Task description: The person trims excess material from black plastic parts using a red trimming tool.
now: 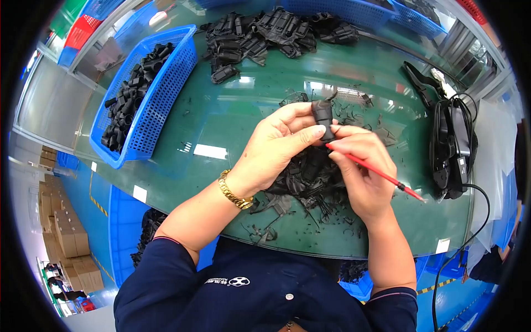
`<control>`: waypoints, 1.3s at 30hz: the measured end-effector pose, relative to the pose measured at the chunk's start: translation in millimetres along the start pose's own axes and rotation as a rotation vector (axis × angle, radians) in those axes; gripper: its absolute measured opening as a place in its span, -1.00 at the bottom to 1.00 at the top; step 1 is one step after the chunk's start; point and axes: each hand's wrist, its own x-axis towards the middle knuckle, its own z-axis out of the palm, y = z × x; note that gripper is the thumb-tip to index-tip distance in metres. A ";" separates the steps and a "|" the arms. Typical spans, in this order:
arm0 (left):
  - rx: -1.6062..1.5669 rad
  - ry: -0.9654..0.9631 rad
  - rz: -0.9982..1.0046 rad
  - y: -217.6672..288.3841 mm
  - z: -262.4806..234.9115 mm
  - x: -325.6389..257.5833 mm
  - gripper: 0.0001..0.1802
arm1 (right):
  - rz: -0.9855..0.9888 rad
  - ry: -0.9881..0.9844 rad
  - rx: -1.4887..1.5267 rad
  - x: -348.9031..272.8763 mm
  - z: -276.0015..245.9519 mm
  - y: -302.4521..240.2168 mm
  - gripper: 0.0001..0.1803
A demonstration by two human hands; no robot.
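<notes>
Between the fingers of my left hand [276,141] is a black tubular rubber part [322,113], held upright over the table. My right hand [365,166] grips a thin red pen-like tool [376,170], its tip at the lower end of the black part. The fingertips of both hands are close together there. Beneath them lies a heap of black trimmings and parts [310,177], partly hidden by my hands. A gold watch [235,191] is on my left wrist.
A blue perforated basket [166,105] of black tubular parts stands at the left. More black moulded parts [265,33] lie along the far side of the green table [221,119]. At right is a black device with a cable [453,144]. Cardboard boxes [72,232] stand on the floor.
</notes>
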 end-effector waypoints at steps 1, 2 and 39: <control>-0.003 0.033 0.008 -2.5 1.1 0.6 -0.55 | 0.011 -0.043 0.020 -1.1 -1.6 0.3 -0.80; -0.006 0.066 0.016 -5.2 2.1 1.6 -0.56 | 0.088 -0.044 0.117 -2.4 -3.8 2.4 -0.80; 0.070 -0.055 0.065 -11.3 5.0 -19.4 -0.52 | -0.089 0.098 -0.396 5.1 -8.2 10.2 -0.75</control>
